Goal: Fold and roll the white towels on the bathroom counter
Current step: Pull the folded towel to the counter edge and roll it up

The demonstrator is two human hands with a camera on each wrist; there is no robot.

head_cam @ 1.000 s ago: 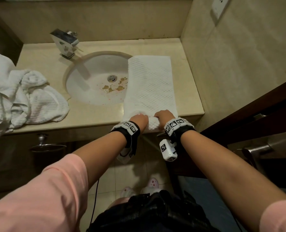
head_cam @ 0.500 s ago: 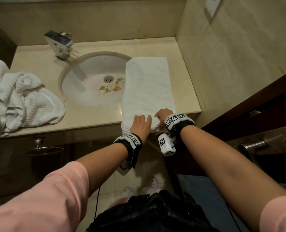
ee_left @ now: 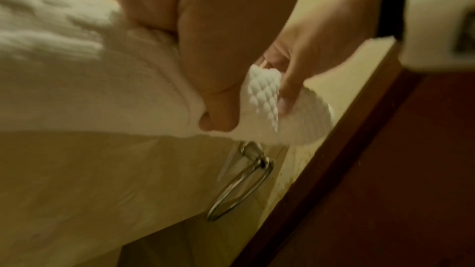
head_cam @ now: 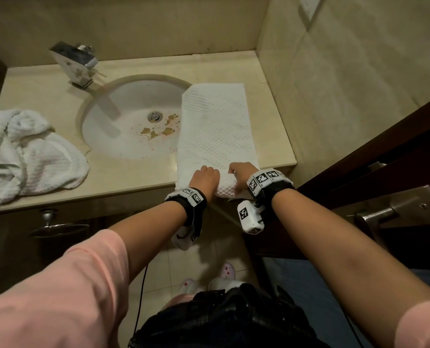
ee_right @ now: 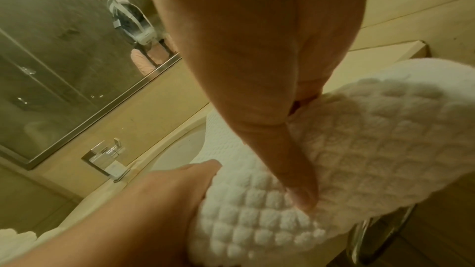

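A white waffle-textured towel (head_cam: 215,124) lies folded in a long strip on the counter (head_cam: 271,114), partly over the sink's right edge. Its near end is a small roll (head_cam: 226,187) at the counter's front edge. My left hand (head_cam: 204,178) curls over the roll's left part; in the left wrist view that hand (ee_left: 218,80) has its thumb wrapped on the roll (ee_left: 264,92). My right hand (head_cam: 241,172) grips the roll's right part, and in the right wrist view its thumb (ee_right: 298,188) presses into the roll (ee_right: 359,149).
A heap of crumpled white towels (head_cam: 25,156) sits on the counter's left. The sink (head_cam: 131,126), stained near the drain, and a chrome faucet (head_cam: 75,64) are behind. A tiled wall (head_cam: 347,71) bounds the right; a towel ring (head_cam: 55,226) hangs below the counter.
The left hand's fingers, flat on the roll half a second ago, have curled over it again. The roll at the near end has grown a little thicker.
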